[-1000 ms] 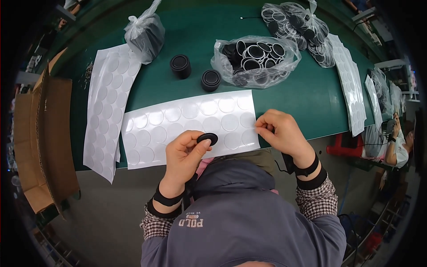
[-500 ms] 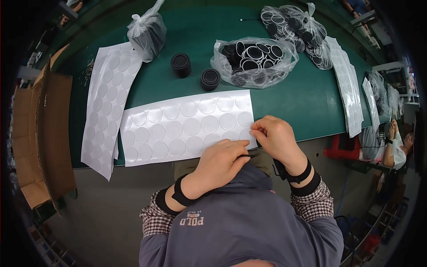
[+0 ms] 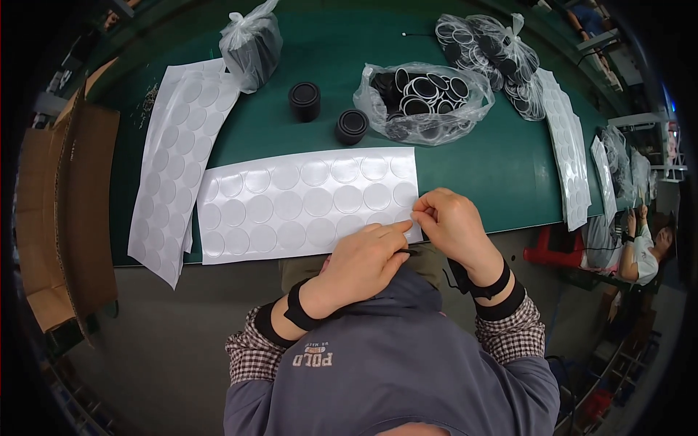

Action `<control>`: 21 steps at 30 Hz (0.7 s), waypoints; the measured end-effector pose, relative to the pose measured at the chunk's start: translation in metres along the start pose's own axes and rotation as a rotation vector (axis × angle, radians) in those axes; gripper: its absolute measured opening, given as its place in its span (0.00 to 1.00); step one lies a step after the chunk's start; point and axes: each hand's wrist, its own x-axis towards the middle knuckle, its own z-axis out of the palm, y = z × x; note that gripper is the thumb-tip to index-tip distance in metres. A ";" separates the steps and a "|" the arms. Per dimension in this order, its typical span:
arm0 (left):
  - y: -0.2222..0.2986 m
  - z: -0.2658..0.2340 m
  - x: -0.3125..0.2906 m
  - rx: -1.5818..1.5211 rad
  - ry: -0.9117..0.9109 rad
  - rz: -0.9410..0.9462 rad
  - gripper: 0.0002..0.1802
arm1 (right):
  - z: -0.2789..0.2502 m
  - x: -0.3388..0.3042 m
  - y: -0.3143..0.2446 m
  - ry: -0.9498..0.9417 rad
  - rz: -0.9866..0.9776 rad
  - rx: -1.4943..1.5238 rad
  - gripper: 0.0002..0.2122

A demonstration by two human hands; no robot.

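Green tabletop [image 3: 494, 182] below, the sheet [image 3: 289, 206] is best kept flat — right edge pinched by right hand [image 3: 454, 227], black piece [image 3: 409, 252] held by left hand [image 3: 356, 265].

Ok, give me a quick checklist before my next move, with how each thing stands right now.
1. White sheet laid out in front of you, circles showing: ok.
2. Right hand at the sheet's right edge: ok.
3. Right fingertips gripping a circle: cannot tell, the pinch hides it.
4. Left hand holding the dark piece securely: cannot tell, only a thin edge shows.
5. Black cylinders standing upright: ok.
6. Middle clear bag open, discs exposed: ok.
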 end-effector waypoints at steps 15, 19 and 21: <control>-0.002 -0.002 -0.005 0.005 -0.013 0.024 0.05 | 0.000 0.003 -0.005 -0.043 0.025 -0.017 0.03; -0.002 -0.001 -0.006 -0.010 -0.002 0.027 0.05 | 0.001 0.001 -0.004 -0.039 0.011 -0.003 0.03; -0.002 -0.002 -0.006 0.000 -0.013 0.030 0.05 | 0.001 0.002 -0.004 -0.046 0.013 -0.002 0.03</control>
